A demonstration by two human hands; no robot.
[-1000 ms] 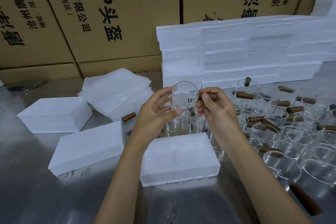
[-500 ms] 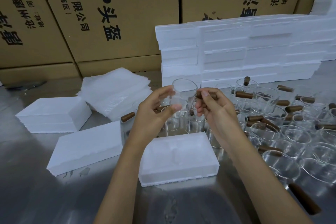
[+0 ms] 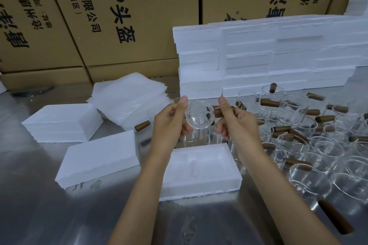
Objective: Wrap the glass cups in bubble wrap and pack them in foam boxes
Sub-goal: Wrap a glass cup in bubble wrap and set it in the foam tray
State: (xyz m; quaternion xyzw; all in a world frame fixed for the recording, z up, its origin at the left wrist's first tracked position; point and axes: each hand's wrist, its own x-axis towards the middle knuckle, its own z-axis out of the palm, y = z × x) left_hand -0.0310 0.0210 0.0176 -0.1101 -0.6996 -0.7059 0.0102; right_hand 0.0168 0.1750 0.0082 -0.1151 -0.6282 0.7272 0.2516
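You held one clear glass cup (image 3: 199, 115) up between both hands, above the table, its round base turned toward you. Your left hand (image 3: 170, 123) pinched the smooth glass wall, thumb on top. Your right hand (image 3: 237, 120) was closed around its brown, wood-like cylindrical handle (image 3: 219, 112).

Just below, near you, lay an open white foam box (image 3: 199, 173), grainy, with a shallow moulded hollow. Left of it lay a flat foam lid (image 3: 99, 157), and further left a closed foam block (image 3: 61, 122). Beyond those, a stack of cloudy bubble wrap sheets (image 3: 129, 97) lay on the brushed metal table (image 3: 39, 205). On the right many more transparent cups (image 3: 310, 145) stood crowded together. Far behind rose a wall of stacked foam boxes (image 3: 258, 61) and brown cardboard cartons (image 3: 119, 16).
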